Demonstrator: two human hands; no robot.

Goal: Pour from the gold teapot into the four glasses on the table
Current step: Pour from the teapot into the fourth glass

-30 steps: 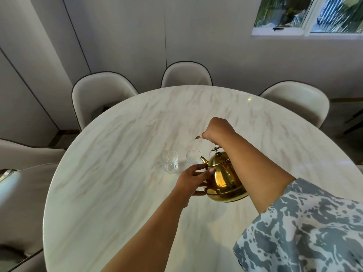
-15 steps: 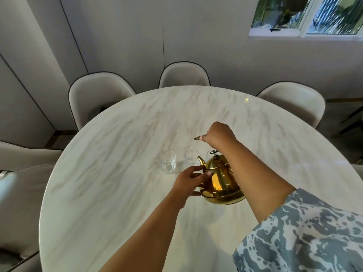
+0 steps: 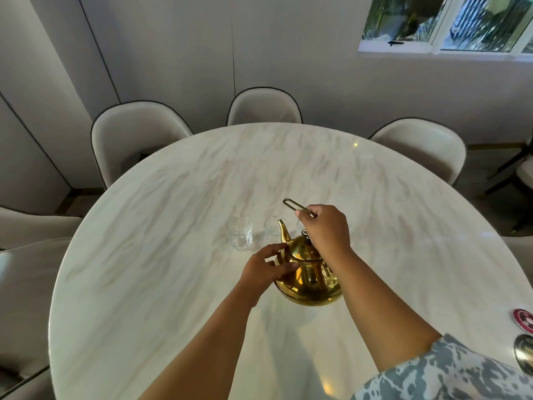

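Observation:
The gold teapot (image 3: 308,275) stands in the middle of the marble table (image 3: 173,197), spout pointing away toward the glasses. My right hand (image 3: 326,229) grips its thin wire handle above the lid. My left hand (image 3: 266,268) rests against the pot's left side, fingers on the body by the lid. A clear glass (image 3: 240,232) stands to the left. A second glass (image 3: 272,228) is just behind the spout tip. Any further glasses are hidden behind my right hand.
Pale upholstered chairs ring the table: one at far left (image 3: 129,134), one at the far middle (image 3: 264,106), one at far right (image 3: 421,145). A round red object (image 3: 523,320) and a dark shiny disc (image 3: 525,352) lie at the table's right edge.
The teapot has come down and levelled from a tilted, lifted position. Its handle now sticks up further above my right hand. My left hand stays against the pot's side.

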